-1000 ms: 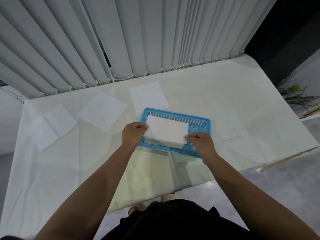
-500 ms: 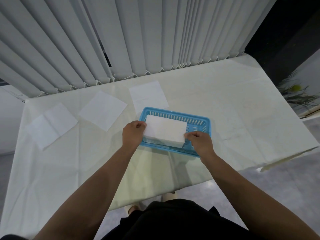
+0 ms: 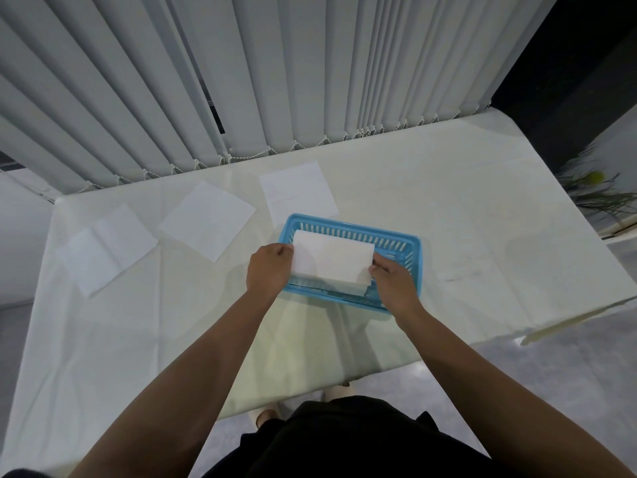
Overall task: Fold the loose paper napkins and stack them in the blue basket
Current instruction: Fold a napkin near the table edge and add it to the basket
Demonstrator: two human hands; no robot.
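Observation:
A blue slotted basket [image 3: 406, 246] sits near the middle of the table. A folded white napkin [image 3: 332, 258] is held over it, on top of other folded napkins in the basket. My left hand [image 3: 269, 270] grips the napkin's left end and my right hand [image 3: 393, 279] pinches its right end. Three loose white napkins lie flat behind and to the left: one [image 3: 298, 191] just behind the basket, one [image 3: 208, 219] left of it, and one [image 3: 107, 248] at the far left with a fold crease.
The table [image 3: 465, 219] is covered with a pale cloth. Vertical blinds [image 3: 241, 81] hang along its far edge. The table's front edge runs just below my forearms. A plant [image 3: 599, 191] stands beyond the right end.
Both hands have shifted the folded napkin slightly farther over the basket. The loose napkins have not moved.

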